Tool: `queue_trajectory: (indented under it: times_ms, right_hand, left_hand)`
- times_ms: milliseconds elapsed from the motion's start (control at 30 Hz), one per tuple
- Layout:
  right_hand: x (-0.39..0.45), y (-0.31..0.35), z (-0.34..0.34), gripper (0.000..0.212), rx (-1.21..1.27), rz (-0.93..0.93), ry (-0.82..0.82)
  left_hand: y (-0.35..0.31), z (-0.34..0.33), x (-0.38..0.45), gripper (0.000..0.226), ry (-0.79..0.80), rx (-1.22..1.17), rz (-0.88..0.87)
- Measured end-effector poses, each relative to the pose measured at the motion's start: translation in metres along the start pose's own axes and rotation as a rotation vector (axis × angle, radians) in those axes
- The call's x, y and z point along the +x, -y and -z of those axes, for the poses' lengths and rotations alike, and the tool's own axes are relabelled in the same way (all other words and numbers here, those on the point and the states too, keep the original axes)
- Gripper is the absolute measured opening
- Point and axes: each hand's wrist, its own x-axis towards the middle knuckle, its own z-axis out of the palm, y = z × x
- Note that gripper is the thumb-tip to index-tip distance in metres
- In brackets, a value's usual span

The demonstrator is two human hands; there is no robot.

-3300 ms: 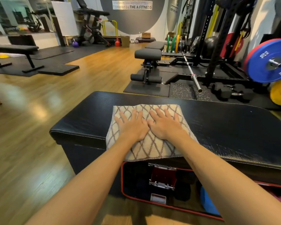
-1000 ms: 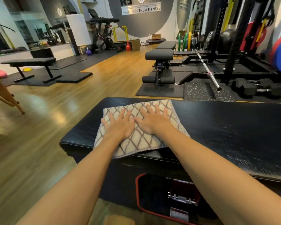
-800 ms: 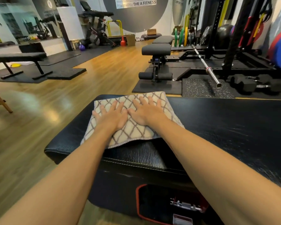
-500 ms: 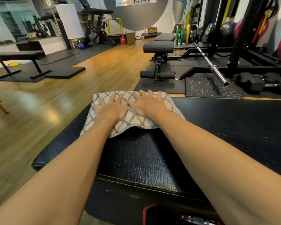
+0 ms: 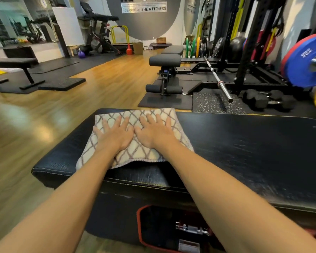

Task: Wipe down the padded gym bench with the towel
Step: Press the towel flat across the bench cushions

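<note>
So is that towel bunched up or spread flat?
Spread flat. The towel lies open on the bench, both hands pressing it with straight fingers.

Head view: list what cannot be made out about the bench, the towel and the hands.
- Padded bench: its right end is cut off by the picture's right edge.
- Bench surface under the towel: covered by the cloth, so its state there is unknown.
- Towel middle: hidden beneath the left hand and right hand.
- Palms: face down, so contact pressure cannot be judged.
- Compartment under the bench: dark, contents partly behind the right forearm.
</note>
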Motion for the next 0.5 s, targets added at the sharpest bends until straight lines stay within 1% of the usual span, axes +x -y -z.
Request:
queue_trajectory:
  times_ms: [233,367,500]
  right_hand:
    - [-0.061,-0.034,0.011,0.063,-0.001,-0.032,-0.006]
    - [-0.08,-0.079,0.021,0.065,-0.016,-0.076,-0.024]
    - [-0.098,-0.136,0.035,0.067,-0.038,-0.151,-0.036]
  left_hand:
    - [-0.037,-0.005,-0.046,0.055,0.034,0.015,-0.095]
    - [-0.083,-0.011,-0.061,0.055,0.028,-0.015,-0.127]
    - [-0.142,-0.017,-0.071,0.056,0.044,-0.016,-0.201]
